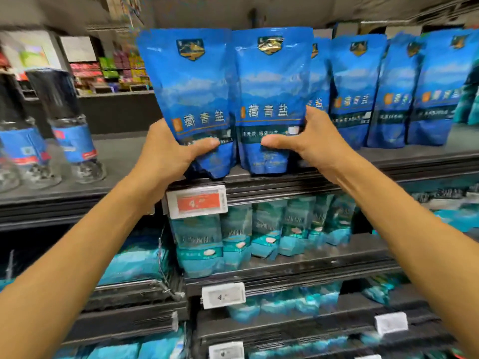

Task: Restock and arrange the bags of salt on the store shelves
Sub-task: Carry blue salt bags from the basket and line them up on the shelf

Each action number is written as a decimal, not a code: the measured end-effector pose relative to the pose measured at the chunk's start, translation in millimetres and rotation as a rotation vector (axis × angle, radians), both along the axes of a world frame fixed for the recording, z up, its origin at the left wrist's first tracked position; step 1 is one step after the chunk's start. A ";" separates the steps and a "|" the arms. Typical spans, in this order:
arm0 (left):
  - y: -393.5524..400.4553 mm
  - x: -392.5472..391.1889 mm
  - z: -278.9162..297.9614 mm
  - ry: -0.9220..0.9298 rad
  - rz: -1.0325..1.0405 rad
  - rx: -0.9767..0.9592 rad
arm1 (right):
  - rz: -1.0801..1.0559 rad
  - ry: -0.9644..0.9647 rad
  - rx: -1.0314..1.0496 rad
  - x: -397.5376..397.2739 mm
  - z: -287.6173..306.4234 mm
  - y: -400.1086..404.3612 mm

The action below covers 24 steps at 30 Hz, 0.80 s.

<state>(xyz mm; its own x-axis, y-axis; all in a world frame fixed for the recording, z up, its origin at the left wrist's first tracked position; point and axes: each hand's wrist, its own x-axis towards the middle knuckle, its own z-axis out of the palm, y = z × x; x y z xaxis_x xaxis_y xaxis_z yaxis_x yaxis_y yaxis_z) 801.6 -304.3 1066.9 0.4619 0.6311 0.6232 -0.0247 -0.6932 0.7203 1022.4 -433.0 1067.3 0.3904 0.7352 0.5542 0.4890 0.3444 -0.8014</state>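
Note:
Two tall blue salt bags stand side by side at the front of the upper shelf (285, 182). My left hand (166, 154) grips the left blue bag (189, 94) near its bottom, thumb across the front. My right hand (311, 143) grips the right blue bag (272, 89) the same way from its right side. More blue salt bags (357, 81) stand in a row further right on that shelf. The fingers behind both bags are hidden.
Dark-capped grinder bottles (70, 125) stand on the shelf to the left. Teal salt bags (199, 247) fill the lower shelves. An orange price tag (198, 203) hangs on the shelf edge under my left hand, and white tags (223, 295) sit lower.

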 end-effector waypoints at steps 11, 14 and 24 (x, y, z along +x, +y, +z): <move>7.8 -14.5 8.1 0.348 0.152 0.154 | -0.321 -0.372 -0.164 -7.9 6.6 -6.7; 8.2 -14.7 6.3 0.318 0.141 0.162 | -0.358 -0.366 -0.163 -9.4 4.7 -7.7; 7.3 -19.8 -0.8 0.186 0.200 0.054 | -0.466 -0.299 -0.139 -16.6 -16.2 -19.2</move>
<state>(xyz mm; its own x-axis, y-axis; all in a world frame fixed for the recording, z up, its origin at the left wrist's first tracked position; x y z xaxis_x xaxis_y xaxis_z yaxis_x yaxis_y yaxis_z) 781.8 -297.0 1066.1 0.4408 0.6894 0.5747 0.2454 -0.7085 0.6617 1005.8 -452.2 1051.1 0.5320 0.5966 0.6008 0.7766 -0.0611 -0.6271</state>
